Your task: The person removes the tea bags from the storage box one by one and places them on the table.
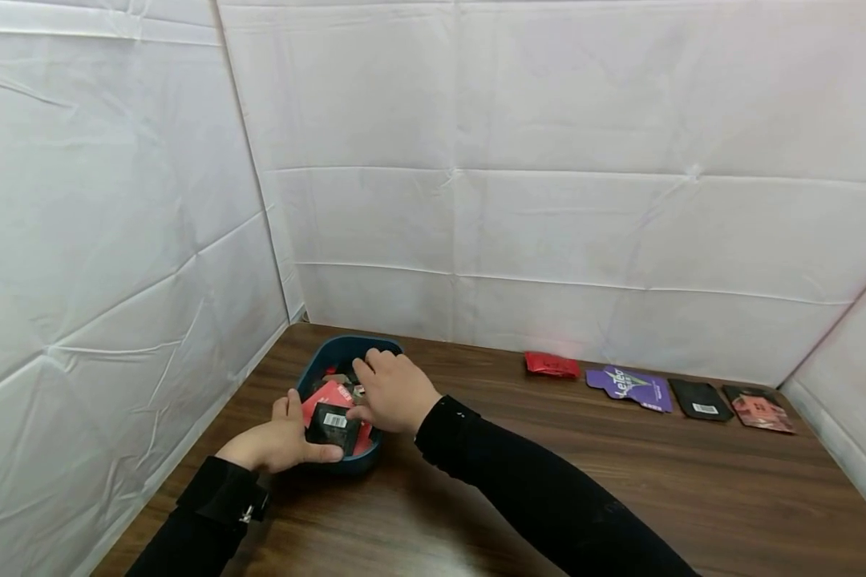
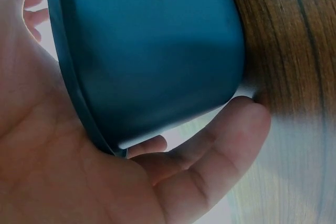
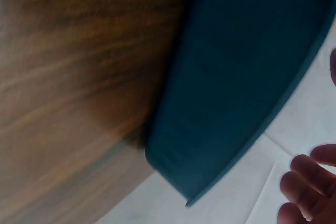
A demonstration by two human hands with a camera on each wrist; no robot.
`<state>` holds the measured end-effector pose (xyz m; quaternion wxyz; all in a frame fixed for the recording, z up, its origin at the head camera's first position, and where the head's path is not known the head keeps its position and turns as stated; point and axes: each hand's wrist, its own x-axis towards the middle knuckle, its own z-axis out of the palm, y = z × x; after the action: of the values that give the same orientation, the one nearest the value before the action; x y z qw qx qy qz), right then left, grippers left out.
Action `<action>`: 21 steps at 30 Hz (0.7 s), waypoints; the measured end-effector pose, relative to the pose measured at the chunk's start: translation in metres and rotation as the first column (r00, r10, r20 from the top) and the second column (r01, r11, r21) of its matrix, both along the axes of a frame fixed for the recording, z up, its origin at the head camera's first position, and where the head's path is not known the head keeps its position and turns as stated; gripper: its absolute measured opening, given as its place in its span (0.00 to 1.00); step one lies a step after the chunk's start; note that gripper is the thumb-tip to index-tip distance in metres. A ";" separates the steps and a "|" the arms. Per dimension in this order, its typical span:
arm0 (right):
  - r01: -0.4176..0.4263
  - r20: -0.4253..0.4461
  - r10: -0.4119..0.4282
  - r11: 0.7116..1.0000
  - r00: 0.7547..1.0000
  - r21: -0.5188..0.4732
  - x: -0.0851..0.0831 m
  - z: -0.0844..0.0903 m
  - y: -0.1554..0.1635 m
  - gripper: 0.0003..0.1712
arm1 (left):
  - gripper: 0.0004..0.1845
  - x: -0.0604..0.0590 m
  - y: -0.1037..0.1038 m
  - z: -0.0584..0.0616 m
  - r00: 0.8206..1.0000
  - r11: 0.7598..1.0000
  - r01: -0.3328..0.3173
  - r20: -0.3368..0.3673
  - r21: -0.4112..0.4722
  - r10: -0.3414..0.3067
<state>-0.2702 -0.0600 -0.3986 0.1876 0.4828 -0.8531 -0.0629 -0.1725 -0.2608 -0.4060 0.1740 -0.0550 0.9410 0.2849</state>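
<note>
A dark blue plastic bin (image 1: 346,344) stands on the table at the left, filled with small packets. My left hand (image 1: 277,441) grips its near left side, palm against the rim in the left wrist view; the thumb lies by a black packet (image 1: 325,433) with a barcode label. Beside that packet lies a red packet (image 1: 325,397). Over the bin's right rim reaches my right hand (image 1: 397,393), its fingers spread above the packets and loosely bent. Its thumb is close to the black packet's edge. No held packet shows in the right wrist view, where the fingers (image 3: 302,184) are partly cut off.
Along the back right of the brown wooden table (image 1: 520,465) lie a red packet (image 1: 552,365), a purple packet (image 1: 629,388), a black packet (image 1: 698,401) with a label and a black and pink packet (image 1: 759,409). White cloth walls (image 1: 548,200) enclose the table.
</note>
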 end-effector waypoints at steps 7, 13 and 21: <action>0.046 0.139 -0.060 0.994 0.989 0.103 0.010 -0.009 -0.016 0.40 | 0.76 -0.001 -0.002 -0.001 1.000 1.000 0.023 0.003 -0.008 -0.023; 0.078 0.206 -0.113 0.982 0.972 0.171 0.015 -0.012 -0.023 0.31 | 0.76 -0.001 -0.003 -0.002 0.998 0.999 0.034 -0.048 -0.026 -0.035; 0.049 0.219 -0.090 0.982 0.972 0.185 0.019 -0.011 -0.025 0.23 | 0.76 0.000 -0.003 -0.004 0.998 0.999 0.037 -0.040 -0.017 -0.037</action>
<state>-0.2512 -0.0853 -0.4092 0.0431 0.4713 -0.8763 -0.0902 -0.1721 -0.2636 -0.4096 0.1595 -0.0332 0.9475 0.2751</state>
